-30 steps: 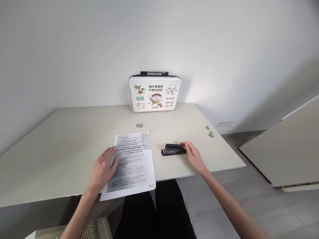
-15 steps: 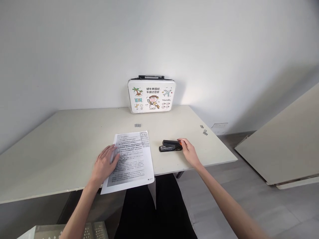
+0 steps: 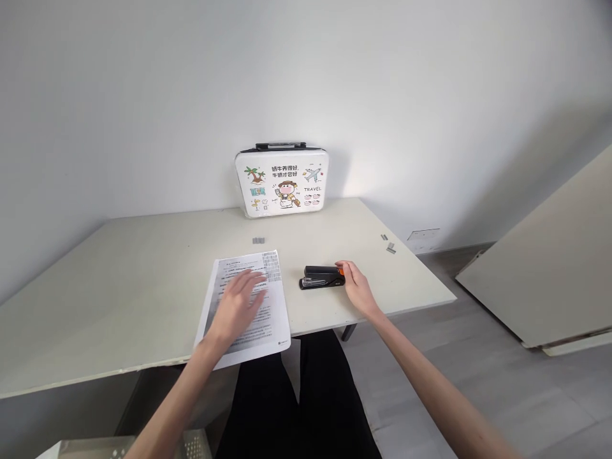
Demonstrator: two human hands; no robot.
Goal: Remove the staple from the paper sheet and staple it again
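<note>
A black stapler (image 3: pixel 321 276) with an orange patch near its rear lies on the table, its front pointing left. My right hand (image 3: pixel 357 288) grips the rear end of it between thumb and fingers. A printed sheet of paper (image 3: pixel 268 325) lies left of the stapler, its near edge reaching past the table's front edge. Over the middle of the sheet is my left hand (image 3: pixel 239 306), fingers spread and holding nothing; whether it touches the paper I cannot tell. Small strips of staples (image 3: pixel 259 240) rest just beyond the sheet's far edge.
A white case (image 3: pixel 283 185) with cartoon prints and a black handle stands against the wall at the back of the table (image 3: pixel 119 287). More staple strips (image 3: pixel 391 248) lie near the right edge. A pale panel (image 3: pixel 540 268) stands on the floor at right.
My left hand has moved right, from the paper's left edge to over its middle. My right hand stays on the stapler. The whole view has shifted slightly.
</note>
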